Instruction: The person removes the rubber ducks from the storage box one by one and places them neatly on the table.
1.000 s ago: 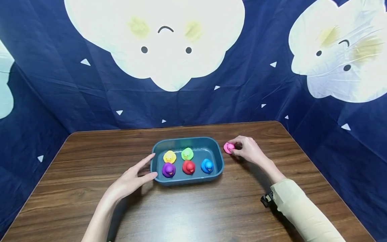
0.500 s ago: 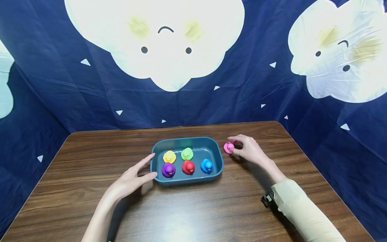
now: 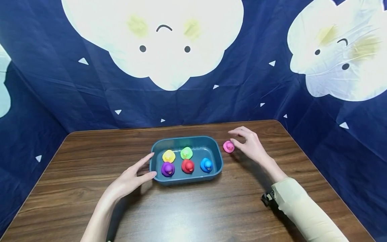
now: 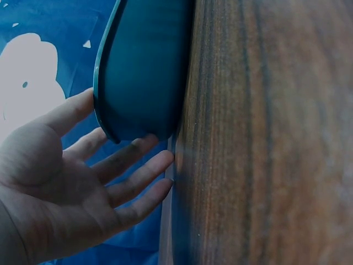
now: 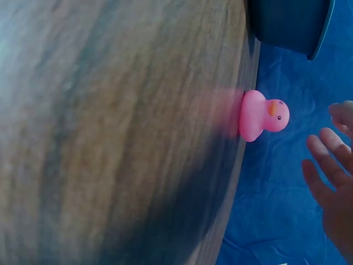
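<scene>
A pink rubber duck [image 3: 228, 147] sits on the table just right of a dark teal bin [image 3: 186, 180]. My right hand [image 3: 249, 143] is raised beside the duck with its fingers spread. In the right wrist view a gap shows between the pink duck [image 5: 255, 116] and the fingers [image 5: 330, 157]. My left hand [image 3: 130, 178] touches the bin's left end with straight, spread fingers. In the left wrist view the thumb lies at the rim of the bin [image 4: 140, 72], the other fingers along its outer wall. Inside the bin stand several rubber ducks, yellow [image 3: 168, 156], green [image 3: 186, 153], purple [image 3: 167, 169], red [image 3: 187, 166] and blue [image 3: 206, 165].
The wood-grain table [image 3: 75, 168] ends at a dark blue curtain [image 3: 90, 101] printed with white clouds and small triangles. A black strap [image 3: 267, 198] is on the right wrist, at the pale sleeve [image 3: 305, 208].
My right hand has let go of the pink duck, lifted a little and opened its fingers. The duck stays beside the bin. My left hand has not moved.
</scene>
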{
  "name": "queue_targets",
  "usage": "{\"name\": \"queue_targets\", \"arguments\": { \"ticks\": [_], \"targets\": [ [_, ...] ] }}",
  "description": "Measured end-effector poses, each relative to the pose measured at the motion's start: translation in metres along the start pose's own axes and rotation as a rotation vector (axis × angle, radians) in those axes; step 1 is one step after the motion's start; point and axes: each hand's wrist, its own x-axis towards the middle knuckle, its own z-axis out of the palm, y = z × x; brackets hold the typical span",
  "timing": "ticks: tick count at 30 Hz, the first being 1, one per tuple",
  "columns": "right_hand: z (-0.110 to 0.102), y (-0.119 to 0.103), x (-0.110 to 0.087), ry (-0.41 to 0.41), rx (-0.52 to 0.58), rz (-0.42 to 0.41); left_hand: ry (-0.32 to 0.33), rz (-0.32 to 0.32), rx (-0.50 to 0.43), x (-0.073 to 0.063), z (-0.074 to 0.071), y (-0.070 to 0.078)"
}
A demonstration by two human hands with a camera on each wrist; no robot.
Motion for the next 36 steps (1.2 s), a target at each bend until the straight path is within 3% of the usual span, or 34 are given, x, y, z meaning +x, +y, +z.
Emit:
{"name": "queue_targets", "arguments": {
  "ticks": [5, 13, 21, 36],
  "targets": [
    [0.000, -0.006, 0.003, 0.026, -0.015, -0.043, 0.004, 0.007, 0.003, 0.000, 0.000, 0.000],
    [0.001, -0.020, 0.007, -0.004, -0.008, -0.080, 0.007, 0.016, -0.007, 0.000, 0.000, 0.001],
    [0.007, -0.036, 0.008, -0.104, 0.041, -0.106, 0.002, 0.005, -0.005, 0.001, -0.001, 0.001],
    [0.016, -0.059, 0.008, -0.237, 0.007, -0.113, 0.006, 0.006, 0.005, 0.001, -0.001, 0.000]
  ]
}}
